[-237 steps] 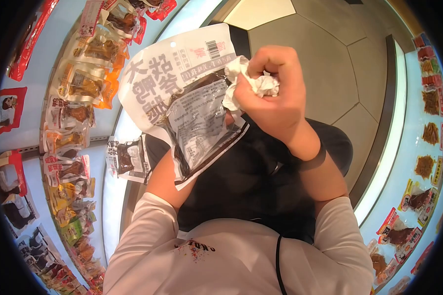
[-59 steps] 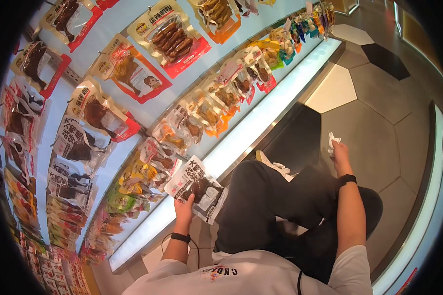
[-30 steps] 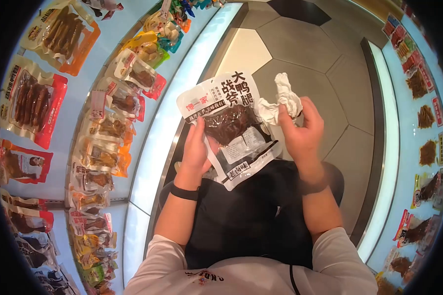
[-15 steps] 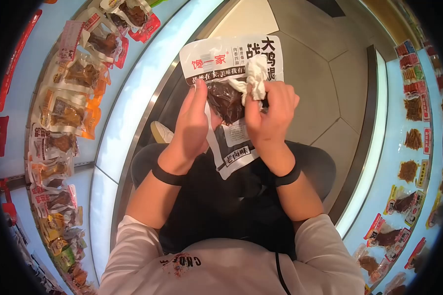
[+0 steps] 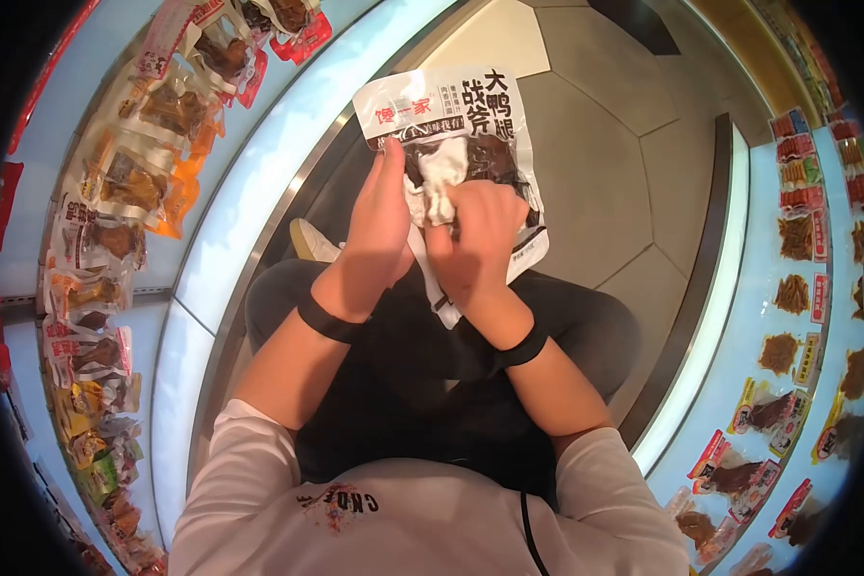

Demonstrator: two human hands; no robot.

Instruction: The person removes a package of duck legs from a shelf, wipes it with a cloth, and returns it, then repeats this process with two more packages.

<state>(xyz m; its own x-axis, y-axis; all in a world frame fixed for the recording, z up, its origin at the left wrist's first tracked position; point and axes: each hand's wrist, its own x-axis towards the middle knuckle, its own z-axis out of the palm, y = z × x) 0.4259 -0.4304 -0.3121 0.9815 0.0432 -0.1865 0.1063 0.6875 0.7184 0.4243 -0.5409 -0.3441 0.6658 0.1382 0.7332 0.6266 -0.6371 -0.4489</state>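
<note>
A white and black vacuum-sealed meat pouch is held up over my lap, its printed face toward me and dark meat showing through a clear window. My left hand grips its left edge, thumb along the front and the other fingers hidden behind. My right hand pinches a crumpled white tissue and presses it on the clear window, left of the pouch's middle. The hand covers much of the lower pouch. A dark band circles each wrist.
On the left, a pale lit display wall carries rows of packaged meats. A similar wall on the right holds bagged snacks. Grey floor tiles lie beyond my crossed legs, and a light-coloured shoe shows beside the left wall.
My right hand has moved left and slightly down across the pouch with the tissue, uncovering the large black characters at the upper right. My left hand keeps its grip on the edge.
</note>
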